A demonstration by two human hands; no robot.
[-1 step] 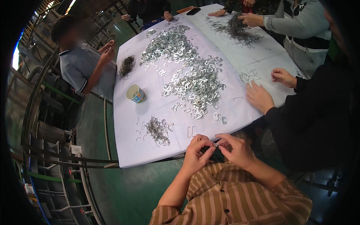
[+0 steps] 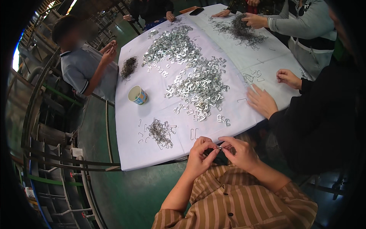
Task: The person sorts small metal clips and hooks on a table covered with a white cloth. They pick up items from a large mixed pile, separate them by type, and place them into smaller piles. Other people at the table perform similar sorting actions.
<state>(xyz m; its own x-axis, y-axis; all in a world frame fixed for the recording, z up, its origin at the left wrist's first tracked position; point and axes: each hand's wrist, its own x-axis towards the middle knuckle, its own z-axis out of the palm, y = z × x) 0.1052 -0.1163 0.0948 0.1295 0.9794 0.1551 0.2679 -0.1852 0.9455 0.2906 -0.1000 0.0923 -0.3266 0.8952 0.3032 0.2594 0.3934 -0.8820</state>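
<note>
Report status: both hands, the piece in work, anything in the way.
Left hand, right hand: close together, pinching small metal piece. Two wire clips on white cloth just ahead. Nothing seen blocking the hands.

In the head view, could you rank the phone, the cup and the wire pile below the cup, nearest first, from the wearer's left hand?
From the left hand:
1. Wire pile: ahead, to the left.
2. Cup: farther ahead, left.
3. Phone: at the far end.
</note>
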